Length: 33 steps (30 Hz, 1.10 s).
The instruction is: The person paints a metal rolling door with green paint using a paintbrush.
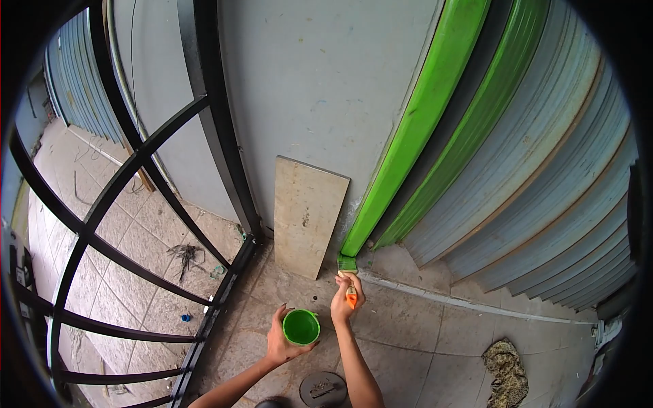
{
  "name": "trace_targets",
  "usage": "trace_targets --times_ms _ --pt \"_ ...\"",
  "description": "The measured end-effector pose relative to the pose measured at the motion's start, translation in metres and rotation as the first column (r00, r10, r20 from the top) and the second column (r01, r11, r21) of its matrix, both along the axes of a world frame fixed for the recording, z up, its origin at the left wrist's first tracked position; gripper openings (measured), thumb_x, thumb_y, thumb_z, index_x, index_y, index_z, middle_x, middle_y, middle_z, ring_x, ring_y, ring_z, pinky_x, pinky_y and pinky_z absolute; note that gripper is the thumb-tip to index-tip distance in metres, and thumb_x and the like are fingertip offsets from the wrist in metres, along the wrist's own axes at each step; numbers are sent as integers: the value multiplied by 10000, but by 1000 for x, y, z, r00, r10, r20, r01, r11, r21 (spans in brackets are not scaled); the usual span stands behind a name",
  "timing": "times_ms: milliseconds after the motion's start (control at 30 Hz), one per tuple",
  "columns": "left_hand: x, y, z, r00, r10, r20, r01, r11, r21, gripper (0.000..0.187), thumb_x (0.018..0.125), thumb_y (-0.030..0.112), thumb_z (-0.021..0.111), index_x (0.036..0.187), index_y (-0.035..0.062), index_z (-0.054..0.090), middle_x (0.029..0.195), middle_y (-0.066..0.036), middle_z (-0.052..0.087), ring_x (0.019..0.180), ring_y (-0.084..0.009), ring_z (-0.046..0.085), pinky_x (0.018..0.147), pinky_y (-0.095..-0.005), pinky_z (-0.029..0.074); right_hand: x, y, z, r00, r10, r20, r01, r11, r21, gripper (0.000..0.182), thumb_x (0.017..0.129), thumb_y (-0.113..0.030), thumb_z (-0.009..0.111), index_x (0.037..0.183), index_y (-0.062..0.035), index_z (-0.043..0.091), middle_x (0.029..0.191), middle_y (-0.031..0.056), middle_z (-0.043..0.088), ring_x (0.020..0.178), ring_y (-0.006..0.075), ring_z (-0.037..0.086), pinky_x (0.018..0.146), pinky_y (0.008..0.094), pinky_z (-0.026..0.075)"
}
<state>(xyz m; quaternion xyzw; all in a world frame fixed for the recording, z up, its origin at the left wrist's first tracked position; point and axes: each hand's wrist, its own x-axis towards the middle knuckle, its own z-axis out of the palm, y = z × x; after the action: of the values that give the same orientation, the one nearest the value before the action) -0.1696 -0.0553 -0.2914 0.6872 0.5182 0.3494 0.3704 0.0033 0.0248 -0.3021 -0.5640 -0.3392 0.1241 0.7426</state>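
Observation:
My left hand (280, 342) holds a small green cup of green paint (300, 327) low over the tiled floor. My right hand (344, 301) grips a paintbrush with an orange handle (351, 297). Its green-loaded bristles (347, 264) touch the foot of a bright green vertical rail (415, 126) where it meets the floor. A second green rail (476, 122) runs beside it, next to a grey rolling shutter (544, 190).
A beige tile slab (307, 214) leans against the grey wall. A black metal gate (136, 204) stands at the left. A round dark lid (323, 389) lies by my arms, a crumpled rag (507, 370) at the lower right, debris on the far tiles.

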Motion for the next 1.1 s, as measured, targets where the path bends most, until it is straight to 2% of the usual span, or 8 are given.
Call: trace_targets --times_ms 133,300,433,533,700,833,933,1100 --pt "1 0 0 1000 2 5 -2 1000 14 1194 507 348 917 1387 19 181 1199 -170 550 1106 -321 577 934 -405 466 -1 0 68 999 6 -47 -1 995 99 161 920 -44 479 981 70 576 918 181 663 768 241 678 729 332 568" --pt "1 0 5 1000 4 4 -4 1000 2 1189 505 345 918 1383 17 185 1196 -169 551 1103 -320 578 932 -405 467 0 -14 92 962 -51 269 -30 956 291 164 915 -73 501 990 53 574 936 195 661 826 263 677 753 353 569" --pt "1 -1 8 1000 -9 16 9 999 -37 1165 524 351 906 1374 11 186 1226 -175 537 1129 -333 558 939 -410 464 4 -9 36 928 -44 371 -4 992 127 125 913 -38 496 966 18 594 923 169 673 821 248 679 751 337 558" --pt "0 0 6 1000 -11 22 11 1000 -28 1157 531 351 901 1373 9 186 1249 -180 523 1145 -341 546 946 -413 459 -3 -26 5 944 23 329 -15 1000 -27 113 913 -26 506 954 31 595 899 164 677 824 235 681 734 310 548" --pt "-2 0 6 999 -16 31 17 999 -40 1168 528 350 904 1382 8 184 1257 -183 518 1151 -343 542 948 -416 456 -10 -37 -44 997 45 67 -40 997 -67 152 941 -58 502 940 58 600 880 145 681 768 199 679 706 292 544" --pt "0 0 6 999 -20 40 22 999 -46 1173 526 348 904 1386 10 181 1259 -184 518 1160 -345 536 951 -418 453 0 -18 -14 992 53 112 -48 998 -49 149 942 -60 506 971 50 602 893 149 678 775 206 681 722 300 555" --pt "-1 0 9 999 -16 41 18 999 -43 1173 527 349 903 1389 12 181 1262 -182 516 1167 -345 530 955 -420 451 2 0 39 994 21 -110 -18 999 32 138 913 -24 513 962 52 617 897 149 682 788 206 682 710 293 555" --pt "-2 -1 2 998 -28 49 29 999 -28 1176 519 357 902 1392 20 189 1254 -186 519 1167 -346 529 958 -425 449 7 -5 144 998 45 -32 -39 985 167 161 937 -62 519 995 70 592 910 181 671 807 236 684 728 325 568"
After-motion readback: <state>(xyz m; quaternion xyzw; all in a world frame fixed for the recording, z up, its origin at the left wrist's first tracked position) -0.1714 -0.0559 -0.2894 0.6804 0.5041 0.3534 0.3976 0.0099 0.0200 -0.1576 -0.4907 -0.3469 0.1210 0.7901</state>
